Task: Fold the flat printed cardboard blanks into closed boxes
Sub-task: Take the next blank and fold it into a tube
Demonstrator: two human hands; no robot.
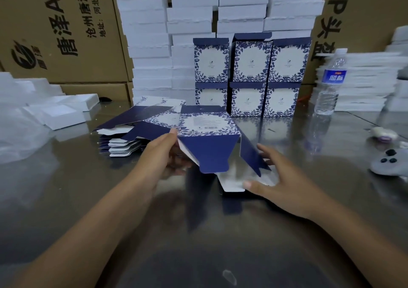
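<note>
Head view shows one half-formed box (207, 124) held up just above the tabletop (198, 243), near the middle, with its printed panel facing up and its near end open. The left hand (163, 153) holds the box's left edge, thumb on top and fingers tucked underneath, so that grip is closed on the card. The right hand (280, 177) lies wide and flat, its thumb pressing the white flap (234, 186) at the tabletop and its fingers against the blue side flap (254, 155); it pinches nothing. The card looks thin and light, stiff only along its scored creases, and probably slick from the glossy print, so it should bend easily where it is creased and dent if squeezed mid-panel. The safest places to hold look like the folded corners and edges, with flat fingers pushing each flap at its crease. By count there is one box in hand and six finished boxes (249, 62) at the far middle, three stacked on three. To the left of the held box lies one pile of blanks (123, 146), too tightly stacked to number. Four columns of white foam (150, 44) rise behind, and one bottle (330, 82) stands far right.
</note>
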